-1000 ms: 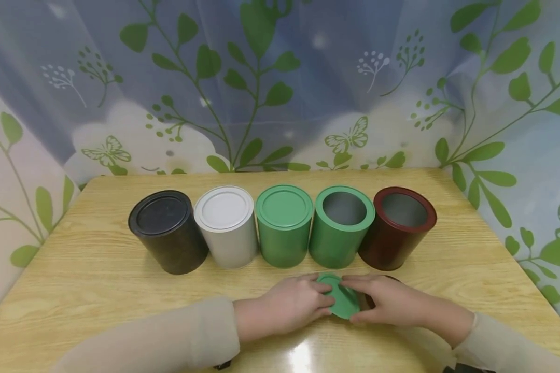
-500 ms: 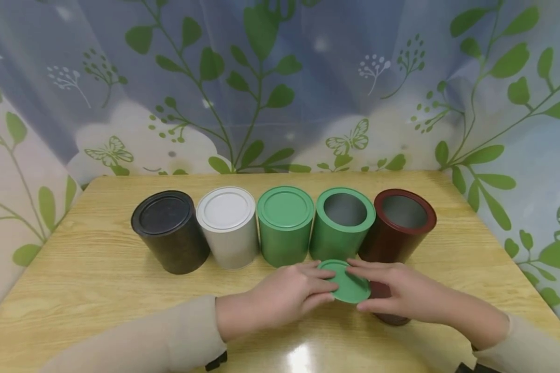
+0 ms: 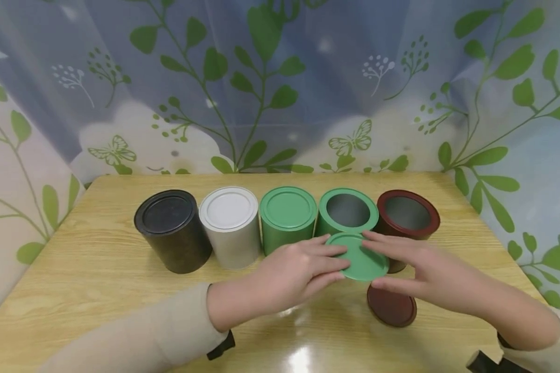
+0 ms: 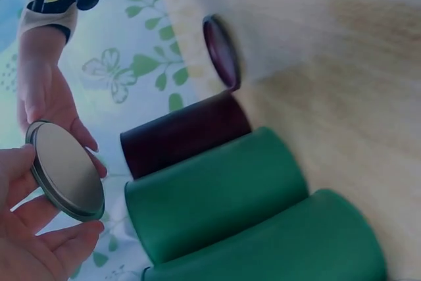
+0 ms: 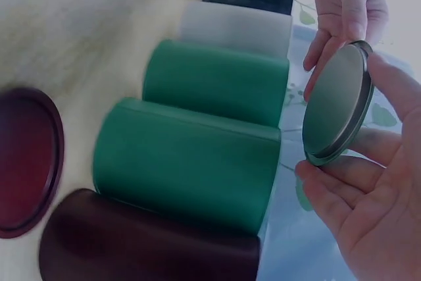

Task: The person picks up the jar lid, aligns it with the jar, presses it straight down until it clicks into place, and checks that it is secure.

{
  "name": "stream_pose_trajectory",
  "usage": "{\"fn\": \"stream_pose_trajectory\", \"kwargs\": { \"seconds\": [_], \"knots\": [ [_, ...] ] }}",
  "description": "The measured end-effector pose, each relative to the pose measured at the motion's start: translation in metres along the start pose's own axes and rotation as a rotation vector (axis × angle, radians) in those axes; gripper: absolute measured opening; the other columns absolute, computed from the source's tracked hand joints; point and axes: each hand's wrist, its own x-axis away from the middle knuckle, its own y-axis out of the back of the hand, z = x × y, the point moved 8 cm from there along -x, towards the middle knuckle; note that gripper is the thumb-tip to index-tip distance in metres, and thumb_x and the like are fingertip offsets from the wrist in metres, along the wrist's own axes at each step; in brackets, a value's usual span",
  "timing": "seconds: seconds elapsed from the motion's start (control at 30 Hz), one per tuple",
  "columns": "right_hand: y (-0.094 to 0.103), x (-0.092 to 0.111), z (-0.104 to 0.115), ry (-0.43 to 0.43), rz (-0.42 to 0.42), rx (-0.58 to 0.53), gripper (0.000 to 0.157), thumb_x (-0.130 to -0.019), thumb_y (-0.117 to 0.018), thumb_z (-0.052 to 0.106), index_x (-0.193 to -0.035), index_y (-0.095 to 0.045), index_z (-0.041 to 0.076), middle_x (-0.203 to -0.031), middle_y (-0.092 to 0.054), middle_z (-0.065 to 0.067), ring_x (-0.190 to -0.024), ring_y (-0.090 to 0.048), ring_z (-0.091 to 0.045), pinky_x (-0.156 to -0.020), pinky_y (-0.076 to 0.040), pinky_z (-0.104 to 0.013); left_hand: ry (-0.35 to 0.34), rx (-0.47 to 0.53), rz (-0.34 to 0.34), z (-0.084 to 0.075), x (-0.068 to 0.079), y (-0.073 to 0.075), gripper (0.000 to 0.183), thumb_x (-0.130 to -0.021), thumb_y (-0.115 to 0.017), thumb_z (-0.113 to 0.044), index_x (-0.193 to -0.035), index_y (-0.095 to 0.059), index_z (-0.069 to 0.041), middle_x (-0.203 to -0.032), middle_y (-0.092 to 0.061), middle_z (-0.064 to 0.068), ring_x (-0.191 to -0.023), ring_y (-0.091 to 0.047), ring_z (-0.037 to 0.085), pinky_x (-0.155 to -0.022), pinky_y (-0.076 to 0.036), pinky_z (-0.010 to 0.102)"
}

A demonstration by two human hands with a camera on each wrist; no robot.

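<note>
A round green lid (image 3: 361, 259) is held aloft by both hands in front of the open green can (image 5: 191, 159), apart from its rim. My left hand (image 3: 291, 274) grips the lid's left edge between thumb and fingers. Opposite it, my right hand (image 3: 438, 269) pinches the right edge. Both wrist views show the lid's shiny metal underside facing the cans. Grey inner walls show through the top of the open green can. A dark red can (image 3: 434, 223) beside it also stands open, its front partly hidden by my right hand.
Left of the open cans stand a lidded green can (image 3: 288, 207), a white can (image 3: 235, 248) and a black can (image 3: 182, 248), in one row. A dark red lid (image 3: 393, 308) lies on the wooden table (image 3: 84, 269) near my right hand. Patterned cloth (image 3: 303, 62) hangs behind.
Both hands have raised the green lid off the table's front area and carried it forward towards the open green can. The dark red lid has come into fuller view.
</note>
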Motion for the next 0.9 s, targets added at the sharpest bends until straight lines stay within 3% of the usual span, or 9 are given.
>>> {"fn": "stream_pose_trajectory", "kwargs": {
  "seconds": [0.17,0.27,0.4,0.63,0.9],
  "knots": [
    [0.012,-0.004,0.0,0.094,-0.086,0.039,0.055,-0.081,-0.073,0.022,-0.132,-0.054,0.012,-0.139,-0.047,-0.007,-0.122,-0.047,-0.015,-0.072,-0.047,-0.019,0.033,0.0,0.027,0.005,-0.011,0.004,0.03,-0.096,-0.054,-0.026,-0.118,-0.066,-0.011,-0.127,-0.057,0.006,-0.122,-0.048,0.029,-0.103,-0.036,0.032],
    [0.013,-0.007,-0.004,0.09,-0.087,0.026,0.052,-0.083,-0.071,0.02,-0.132,-0.054,0.01,-0.138,-0.047,-0.009,-0.112,-0.054,-0.013,-0.065,-0.048,-0.019,0.064,0.0,0.066,0.012,-0.018,0.0,0.031,-0.096,-0.053,-0.027,-0.12,-0.065,-0.011,-0.128,-0.056,0.006,-0.123,-0.047,0.029,-0.104,-0.035,0.034],
    [0.013,-0.011,-0.011,0.065,-0.07,0.06,0.048,-0.087,-0.067,0.018,-0.132,-0.054,0.01,-0.138,-0.048,-0.008,-0.111,-0.056,-0.017,-0.072,-0.051,-0.025,0.103,-0.002,0.1,0.021,-0.026,-0.004,0.032,-0.097,-0.052,-0.027,-0.121,-0.064,-0.011,-0.129,-0.055,0.005,-0.124,-0.046,0.028,-0.104,-0.035,0.035],
    [0.009,-0.02,-0.02,0.016,-0.01,0.069,0.042,-0.094,-0.057,0.022,-0.134,-0.052,0.012,-0.14,-0.046,-0.006,-0.123,-0.047,-0.025,-0.087,-0.048,-0.041,0.149,0.001,0.136,0.033,-0.035,-0.008,0.032,-0.097,-0.051,-0.027,-0.123,-0.063,-0.01,-0.13,-0.055,0.007,-0.123,-0.047,0.024,-0.104,-0.034,0.032],
    [0.004,-0.032,-0.033,-0.037,0.053,0.111,0.042,-0.097,-0.051,0.025,-0.135,-0.05,0.007,-0.138,-0.047,-0.011,-0.124,-0.044,-0.032,-0.094,-0.042,-0.049,0.154,-0.055,0.129,0.041,-0.047,-0.009,0.028,-0.097,-0.051,-0.025,-0.116,-0.067,-0.011,-0.119,-0.063,0.002,-0.114,-0.055,0.015,-0.105,-0.032,0.029]
  ]
}}
